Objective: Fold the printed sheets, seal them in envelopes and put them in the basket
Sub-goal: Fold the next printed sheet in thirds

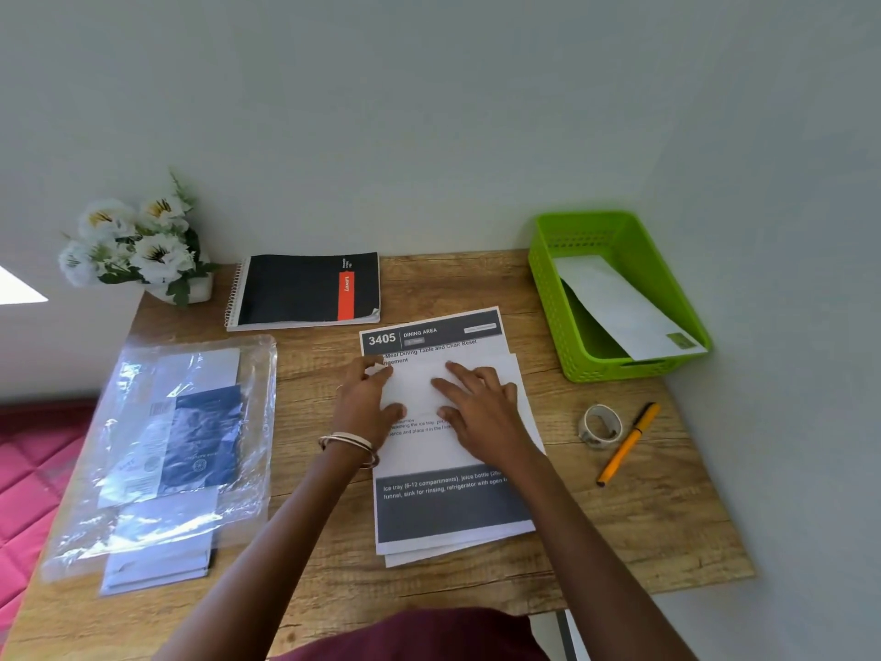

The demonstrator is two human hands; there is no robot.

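Two bare hands work over a stack of printed sheets (453, 508) lying in the middle of a wooden table (667, 517). The top sheet is folded over on itself, so a blank white panel (419, 388) covers its middle while dark printed bands show above and below it. The left hand (367, 403) sits at the left edge of that folded panel, its fingers curled over the far edge and its thumb on the near side, pinching the paper. Thin bangles (350, 446) circle the left wrist. The right hand (481, 405) lies flat on the panel just beside the left, fingers straight and slightly spread, pressing the paper down.

At the far right corner of the table stands a green plastic basket (548, 279) with perforated walls. One white envelope (619, 307) already lies inside it, slanted, with one end propped up on the basket's near right rim.

To the left of the sheets lies a clear plastic packet (143, 469) holding more envelopes, some sticking out of its near end. Behind the sheets, against the wall, is a black spiral notebook (305, 288) with a red stripe. White artificial flowers (133, 245) stand at the far left corner. To the right of the sheets, a roll of tape (599, 426) rests near an orange pen (628, 445), the two close together.
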